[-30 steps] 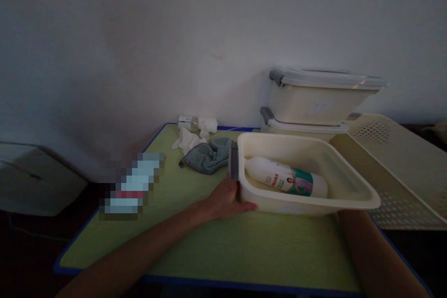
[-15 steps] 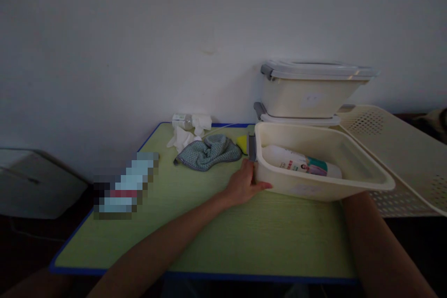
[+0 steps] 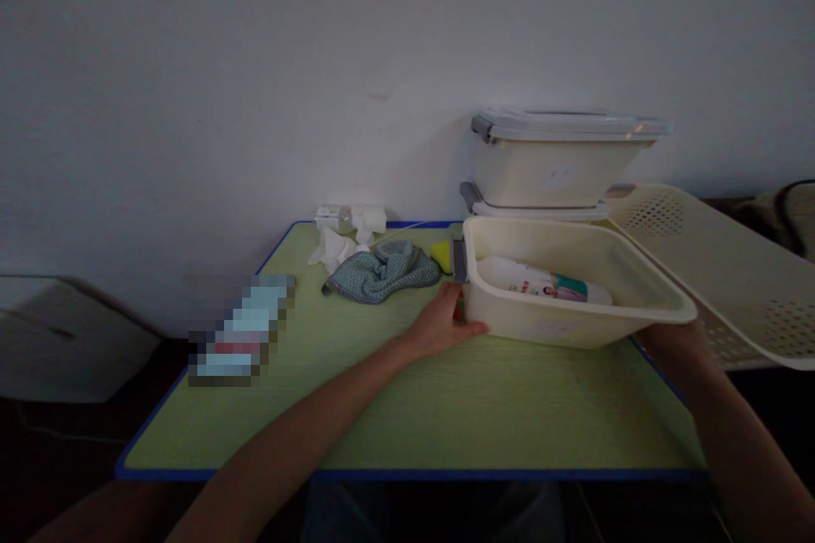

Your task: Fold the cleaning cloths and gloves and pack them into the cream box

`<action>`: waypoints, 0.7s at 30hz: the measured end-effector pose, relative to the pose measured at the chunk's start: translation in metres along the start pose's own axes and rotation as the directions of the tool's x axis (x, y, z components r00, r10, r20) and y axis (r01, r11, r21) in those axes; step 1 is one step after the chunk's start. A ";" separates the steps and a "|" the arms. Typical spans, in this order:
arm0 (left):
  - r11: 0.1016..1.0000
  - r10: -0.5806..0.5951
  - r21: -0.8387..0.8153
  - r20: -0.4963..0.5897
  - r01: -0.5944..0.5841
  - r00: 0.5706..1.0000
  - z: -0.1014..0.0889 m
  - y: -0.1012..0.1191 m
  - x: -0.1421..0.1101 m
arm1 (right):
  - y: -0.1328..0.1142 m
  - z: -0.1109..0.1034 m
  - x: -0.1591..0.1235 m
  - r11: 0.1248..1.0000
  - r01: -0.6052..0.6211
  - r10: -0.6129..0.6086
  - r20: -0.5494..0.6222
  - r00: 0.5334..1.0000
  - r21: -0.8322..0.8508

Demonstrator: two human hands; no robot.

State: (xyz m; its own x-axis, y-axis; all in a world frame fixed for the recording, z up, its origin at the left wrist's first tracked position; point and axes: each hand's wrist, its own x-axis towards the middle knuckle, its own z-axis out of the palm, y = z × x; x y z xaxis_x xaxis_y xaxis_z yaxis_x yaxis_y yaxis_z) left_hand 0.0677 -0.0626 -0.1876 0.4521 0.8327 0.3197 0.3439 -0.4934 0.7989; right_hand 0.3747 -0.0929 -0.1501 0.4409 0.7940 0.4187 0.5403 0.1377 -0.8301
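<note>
A cream plastic storage box [image 3: 573, 331] without a lid sits at the right of the green table. Inside it lies a white bottle [image 3: 509, 273] with a green and purple label. My left hand [image 3: 446, 322] grips the box's near left corner, thumb against the front wall and fingers around the side. At the opposite end, my right hand [image 3: 678, 345] holds the box beneath its right rim; its fingers are mostly hidden. A grey latch [image 3: 458, 261] hangs on the box's left end, just above my left hand. A yellow object [image 3: 441, 256] shows beside that latch.
Behind stands a lidded storage box [image 3: 553, 174] on another white lid [image 3: 541, 210]. A perforated cream basket [image 3: 719, 246] is at the right. A grey-blue cloth [image 3: 385, 271], crumpled tissue [image 3: 334, 249], a clear bottle [image 3: 332, 218] and a pixelated phone-like object [image 3: 245, 331] lie on the table [image 3: 458, 424].
My right hand has shifted outward and up along the box's right end, showing more of itself. The view has moved slightly; the left hand keeps its hold on the corner.
</note>
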 end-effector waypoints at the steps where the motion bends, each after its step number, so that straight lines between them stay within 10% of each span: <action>1: 1.000 0.026 0.011 0.010 -0.026 1.000 -0.002 -0.003 0.000 | 0.001 -0.005 -0.006 1.000 -0.025 0.025 0.032 0.999 0.009; 8: 0.980 0.100 0.184 -0.127 -0.075 0.987 -0.018 -0.020 0.030 | 0.000 -0.031 -0.054 0.992 -0.107 0.112 0.087 0.990 -0.064; 21: 0.764 0.021 0.645 0.011 -0.023 1.000 -0.040 -0.012 0.049 | -0.004 -0.020 -0.075 0.927 0.211 -0.090 0.362 0.928 -0.310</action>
State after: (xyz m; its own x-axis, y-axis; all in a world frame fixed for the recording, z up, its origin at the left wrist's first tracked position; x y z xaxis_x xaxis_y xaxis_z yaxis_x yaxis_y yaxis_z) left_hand 0.0526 -0.0054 -0.1611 0.4684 0.8192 0.3310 0.7829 -0.5584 0.2742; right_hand 0.3536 -0.1648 -0.1711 0.1013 0.9385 0.3299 0.8163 0.1111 -0.5669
